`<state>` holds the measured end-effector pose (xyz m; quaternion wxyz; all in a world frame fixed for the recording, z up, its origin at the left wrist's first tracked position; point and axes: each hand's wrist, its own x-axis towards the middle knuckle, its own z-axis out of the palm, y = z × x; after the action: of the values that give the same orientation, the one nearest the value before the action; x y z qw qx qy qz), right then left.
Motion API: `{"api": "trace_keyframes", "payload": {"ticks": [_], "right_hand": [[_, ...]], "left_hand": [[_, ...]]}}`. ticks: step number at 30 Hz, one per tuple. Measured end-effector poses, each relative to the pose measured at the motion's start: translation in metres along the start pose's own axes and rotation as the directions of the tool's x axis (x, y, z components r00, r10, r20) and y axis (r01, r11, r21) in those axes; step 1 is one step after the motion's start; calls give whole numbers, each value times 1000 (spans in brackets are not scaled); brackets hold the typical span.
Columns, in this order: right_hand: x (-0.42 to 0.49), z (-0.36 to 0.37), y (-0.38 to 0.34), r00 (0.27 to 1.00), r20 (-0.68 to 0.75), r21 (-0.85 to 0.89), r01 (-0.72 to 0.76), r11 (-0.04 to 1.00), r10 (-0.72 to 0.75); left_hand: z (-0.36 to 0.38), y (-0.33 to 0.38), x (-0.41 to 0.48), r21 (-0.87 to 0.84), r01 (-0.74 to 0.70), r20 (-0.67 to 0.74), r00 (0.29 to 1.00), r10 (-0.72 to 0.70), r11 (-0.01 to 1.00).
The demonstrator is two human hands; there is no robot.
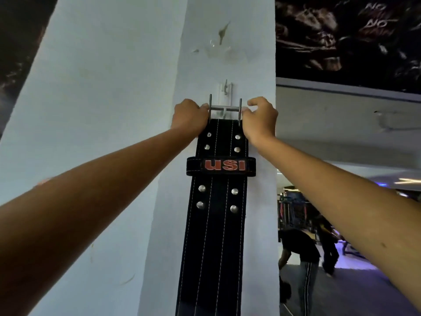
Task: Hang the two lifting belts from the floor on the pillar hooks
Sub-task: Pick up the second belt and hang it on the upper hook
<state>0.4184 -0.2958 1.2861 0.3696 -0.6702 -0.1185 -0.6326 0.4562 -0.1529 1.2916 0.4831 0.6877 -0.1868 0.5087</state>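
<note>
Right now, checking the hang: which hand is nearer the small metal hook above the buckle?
Right. The right hand sits just below-right of the hook; the left hand is farther, below-left.

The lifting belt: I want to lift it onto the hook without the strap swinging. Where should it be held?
By the metal buckle at the top of the lifting belt, one hand per side, as the left hand and right hand do. The buckle is rigid and wide; the strap hangs limp below, so gripping there likely keeps the bar level for the pillar hook.
</note>
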Motion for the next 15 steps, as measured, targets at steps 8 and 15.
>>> {"api": "trace_keyframes", "payload": {"ticks": [8, 15], "right_hand": [[-12, 13, 18, 998, -52, 106, -18, 994, 23], [-50, -5, 11, 988, 72, 11, 136, 991, -136]], "left_hand": [[6, -23, -4, -98, -38, -54, 998, 33, 994], [1, -26, -42, 105, -190, -2, 982, 191, 976]]}}
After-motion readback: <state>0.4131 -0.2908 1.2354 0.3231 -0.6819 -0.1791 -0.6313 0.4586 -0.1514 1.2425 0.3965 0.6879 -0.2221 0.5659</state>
